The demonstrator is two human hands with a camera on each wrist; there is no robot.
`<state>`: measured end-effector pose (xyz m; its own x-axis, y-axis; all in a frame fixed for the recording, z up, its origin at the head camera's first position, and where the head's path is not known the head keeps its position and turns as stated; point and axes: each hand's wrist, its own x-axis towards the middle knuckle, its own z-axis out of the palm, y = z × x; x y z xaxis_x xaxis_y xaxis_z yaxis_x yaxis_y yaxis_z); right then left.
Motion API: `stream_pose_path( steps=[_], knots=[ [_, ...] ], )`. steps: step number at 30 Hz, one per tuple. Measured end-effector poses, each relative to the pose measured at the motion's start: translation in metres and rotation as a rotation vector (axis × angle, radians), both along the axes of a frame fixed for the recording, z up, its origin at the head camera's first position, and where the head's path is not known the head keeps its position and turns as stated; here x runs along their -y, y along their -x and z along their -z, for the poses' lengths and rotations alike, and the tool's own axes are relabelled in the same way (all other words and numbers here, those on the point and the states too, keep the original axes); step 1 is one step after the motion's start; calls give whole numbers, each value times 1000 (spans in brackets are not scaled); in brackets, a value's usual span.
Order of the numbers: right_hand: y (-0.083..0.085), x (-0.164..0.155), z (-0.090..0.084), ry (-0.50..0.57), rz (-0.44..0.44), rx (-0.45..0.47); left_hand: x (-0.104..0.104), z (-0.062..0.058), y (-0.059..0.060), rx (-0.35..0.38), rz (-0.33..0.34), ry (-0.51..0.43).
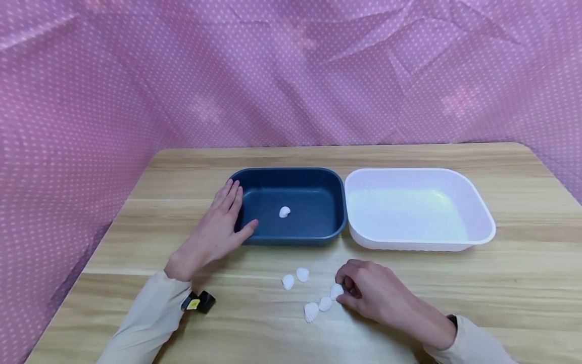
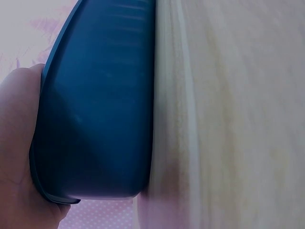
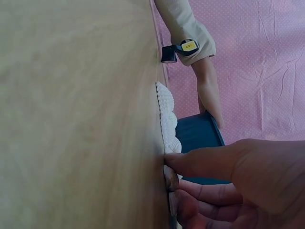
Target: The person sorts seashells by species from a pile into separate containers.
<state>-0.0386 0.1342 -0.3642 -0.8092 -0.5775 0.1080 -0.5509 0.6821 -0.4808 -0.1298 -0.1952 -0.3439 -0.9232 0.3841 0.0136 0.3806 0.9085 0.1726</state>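
Light wood desk [image 1: 409,313], pink dotted cloth backdrop [image 1: 136,76] all around. Left hand [image 1: 217,230] flat, fingers straight against the blue tray [image 1: 318,177] wall; white tray [image 1: 473,202] just beside it. Right hand [image 1: 370,290] fingers pinch a shell [image 1: 336,291] on the desk near front edge, among four loose shells.

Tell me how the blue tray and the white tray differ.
The blue tray is dark and holds one white shell; the white tray is pale and holds nothing. The blue tray looks somewhat smaller than the white one. The left hand rests against the blue tray's left end; no hand touches the white tray. Both are shallow, rounded rectangles, side by side on the wooden table.
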Motion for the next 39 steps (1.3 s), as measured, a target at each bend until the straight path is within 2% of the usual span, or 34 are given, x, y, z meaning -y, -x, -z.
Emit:
stream_pose_path(
  steps=[16, 24, 33, 39],
  knots=[
    [3, 0, 2, 1, -16, -17, -2, 2, 1, -11, 4, -14],
    [5, 0, 3, -13, -20, 9, -1, 0, 1, 8, -3, -5],
    [5, 0, 2, -21, -80, -2, -1, -1, -1, -7, 0, -3],
    [5, 0, 2, -22, -79, 19, -1, 1, 0, -18, 6, -12]
  ],
)
